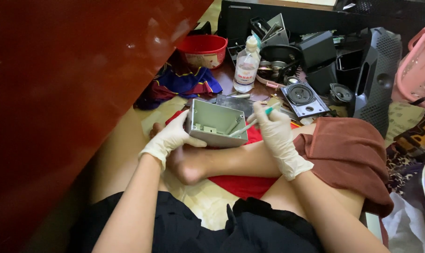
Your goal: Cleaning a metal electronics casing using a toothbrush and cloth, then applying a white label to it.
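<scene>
Open grey box [216, 123] rests over the crossed legs, long axis left-right, mouth up; gloved left hand [171, 137] grips its left end, right hand [276, 132] pinches a brush [250, 124] angled down-left inside.

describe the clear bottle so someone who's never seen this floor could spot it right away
Start at the grey open box that the gloved left hand steadies over the person's legs. Look straight beyond it, past a dark flat plate, to the pile of black speaker parts. The clear plastic bottle stands upright at the pile's left edge, beside the red bowl: the only see-through thing there.
</scene>
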